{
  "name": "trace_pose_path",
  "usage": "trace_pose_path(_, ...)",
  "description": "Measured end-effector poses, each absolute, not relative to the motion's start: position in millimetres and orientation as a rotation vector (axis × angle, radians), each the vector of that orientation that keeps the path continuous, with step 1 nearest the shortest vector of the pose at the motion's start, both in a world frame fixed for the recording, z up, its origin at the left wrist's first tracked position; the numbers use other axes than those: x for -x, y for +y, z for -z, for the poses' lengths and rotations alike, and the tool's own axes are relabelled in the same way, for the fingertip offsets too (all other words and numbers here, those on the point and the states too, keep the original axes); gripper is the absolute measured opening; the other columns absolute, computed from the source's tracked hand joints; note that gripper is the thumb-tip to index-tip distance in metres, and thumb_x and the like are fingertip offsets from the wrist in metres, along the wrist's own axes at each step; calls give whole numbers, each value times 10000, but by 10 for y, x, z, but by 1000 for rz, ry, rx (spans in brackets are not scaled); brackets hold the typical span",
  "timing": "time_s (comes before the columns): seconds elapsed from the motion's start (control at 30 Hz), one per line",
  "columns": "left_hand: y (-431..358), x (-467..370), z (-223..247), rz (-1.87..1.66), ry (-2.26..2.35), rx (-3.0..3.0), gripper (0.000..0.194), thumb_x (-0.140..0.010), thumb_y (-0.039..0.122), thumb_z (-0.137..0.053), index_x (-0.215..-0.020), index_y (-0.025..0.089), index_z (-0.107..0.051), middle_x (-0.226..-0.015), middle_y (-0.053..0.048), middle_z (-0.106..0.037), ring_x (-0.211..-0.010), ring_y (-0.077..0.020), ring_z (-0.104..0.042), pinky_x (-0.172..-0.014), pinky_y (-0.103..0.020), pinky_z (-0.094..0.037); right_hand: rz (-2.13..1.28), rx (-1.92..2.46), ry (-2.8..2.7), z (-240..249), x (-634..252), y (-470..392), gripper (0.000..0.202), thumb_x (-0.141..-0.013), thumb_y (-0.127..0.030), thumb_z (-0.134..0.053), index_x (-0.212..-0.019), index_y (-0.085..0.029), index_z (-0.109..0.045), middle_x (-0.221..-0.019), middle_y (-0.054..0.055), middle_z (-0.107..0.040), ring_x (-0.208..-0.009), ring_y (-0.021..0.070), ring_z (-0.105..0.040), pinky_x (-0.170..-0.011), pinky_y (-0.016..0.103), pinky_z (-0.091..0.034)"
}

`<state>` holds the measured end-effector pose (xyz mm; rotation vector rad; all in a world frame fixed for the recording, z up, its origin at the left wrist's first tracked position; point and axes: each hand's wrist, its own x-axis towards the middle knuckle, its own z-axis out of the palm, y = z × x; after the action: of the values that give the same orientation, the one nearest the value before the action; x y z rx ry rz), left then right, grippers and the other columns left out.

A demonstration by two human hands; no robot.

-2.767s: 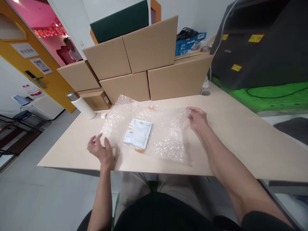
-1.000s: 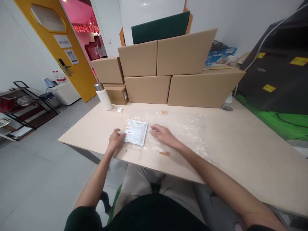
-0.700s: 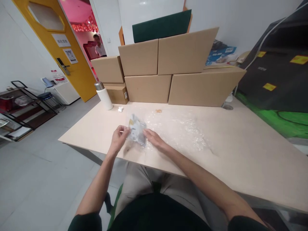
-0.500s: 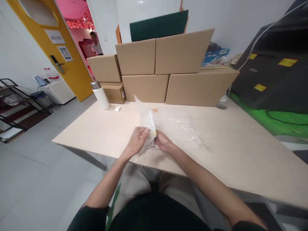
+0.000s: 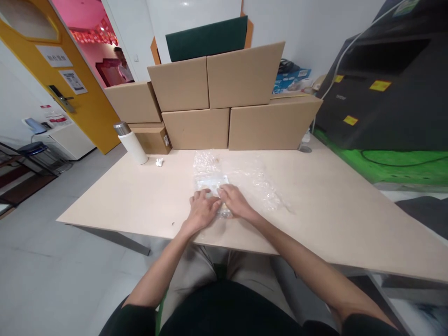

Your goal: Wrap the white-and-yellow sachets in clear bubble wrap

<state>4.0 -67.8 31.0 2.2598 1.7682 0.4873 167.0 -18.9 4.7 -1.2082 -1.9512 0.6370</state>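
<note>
A pale, flat packet (image 5: 213,180) lies on sheets of clear bubble wrap (image 5: 206,163), close to the near edge of the table. My left hand (image 5: 203,209) rests on the wrapped packet's near left part, fingers apart and slightly bent. From the right, my right hand (image 5: 235,200) presses on the same packet with its fingers bent together at the wrap. Both thumbs come close to each other over the middle. What is inside the packet cannot be made out. More clear wrap (image 5: 261,182) spreads out to the right of my right hand.
A white bottle with a metal cap (image 5: 131,144) and a crumpled white tissue (image 5: 159,162) stand at the left. Stacked cardboard boxes (image 5: 196,129) line the table's back edge. A large black machine (image 5: 378,102) is at the right. Beyond the doorway is a person (image 5: 124,70).
The packet, held upright between both hands before, now lies flat on the wrap under them. My left hand has spread its fingers. The camera view has turned somewhat to the right.
</note>
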Motion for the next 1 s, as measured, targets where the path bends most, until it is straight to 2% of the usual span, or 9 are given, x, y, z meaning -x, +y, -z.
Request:
trace_pose_path(0.1, -595, 177, -159, -764, 1960, -1988, 453, -923, 412, -499, -1331, 241, -593, -1451, -156, -397, -1348, -381, -351, -1078, -578, -326, -655, 1234, -2040, -23, -1592, -185, 302, -967, -370, -384, -811, -210, -587, -897, 71, -661, -931, 214, -589, -925, 349, -394)
trace_pose_path(0.2, -511, 348, -29, -1004, 1891, -1579, 628, -882, 327, -545, -1462, 128, -406, -1395, -199, -433, -1277, -313, -473, -1058, -480, -411, -738, 1177, -2016, -42, -1620, -195, 360, -979, -416, -347, -776, -211, -561, -813, 39, -628, -806, 185, -577, -811, 299, -411)
trace_pose_path(0.33, -490, 299, -74, -1160, 1618, -1229, 733, -870, 312, -579, -1508, 134, -264, -1354, -185, -483, -1087, -216, -603, -910, -343, -514, -872, 1150, -1963, -123, -1671, -237, 394, -971, -487, -366, -823, -213, -608, -778, 16, -635, -753, 177, -576, -756, 291, -435)
trace_pose_path(0.4, -516, 176, -192, -1268, 1557, -1215, 724, -880, 370, -595, -1494, 166, -270, -1362, -174, -486, -1090, -206, -598, -894, -320, -514, -949, 1185, -1884, -169, -1687, -265, 375, -955, -522, -413, -947, -228, -645, -862, 24, -685, -833, 197, -614, -805, 314, -459)
trace_pose_path(0.5, -557, -50, -409, -1386, 1467, -1289, 629, -924, 492, -534, -1442, 211, -316, -1383, -149, -500, -1163, -206, -570, -924, -314, -497, -1060, 1238, -1741, -217, -1745, -289, 424, -922, -563, -485, -1161, -242, -625, -1115, 65, -700, -1032, 229, -632, -926, 367, -462)
trace_pose_path(0.63, -541, -377, -584, -1344, 1333, -1481, 488, -986, 541, -368, -1366, 237, -396, -1460, -115, -480, -1241, -214, -541, -975, -343, -478, -1120, 1269, -1577, -212, -1957, -278, 497, -886, -582, -536, -1224, -227, -621, -1277, 102, -644, -1128, 243, -617, -986, 398, -457)
trace_pose_path(0.73, -460, -650, -534, -1277, 1190, -1651, 482, -997, 530, -334, -1355, 224, -436, -1487, -107, -459, -1339, -235, -468, -1096, -398, -395, -1083, 1235, -1443, -188, -2209, -264, 471, -845, -538, -593, -1186, -219, -650, -1237, 97, -667, -1070, 240, -640, -949, 388, -486)
trace_pose_path(0.83, -355, -931, -368, -1164, 1091, -1809, 509, -995, 501, -341, -1403, 204, -409, -1508, -121, -440, -1421, -237, -383, -1179, -417, -292, -1085, 1142, -1363, -180, -2502, -282, 424, -787, -478, -633, -1094, -191, -685, -1073, 76, -723, -941, 235, -665, -850, 358, -519)
trace_pose_path(1.0, -245, -1271, -137, -822, 1122, -2134, 470, -981, 404, -386, -1388, 183, -465, -1573, -142, -361, -1468, -260, -304, -1200, -482, -220, -823, 1308, -1492, -137, -2958, -339, 247, -743, -311, -598, -917, -187, -722, -922, 53, -736, -840, 236, -653, -803, 363, -508)
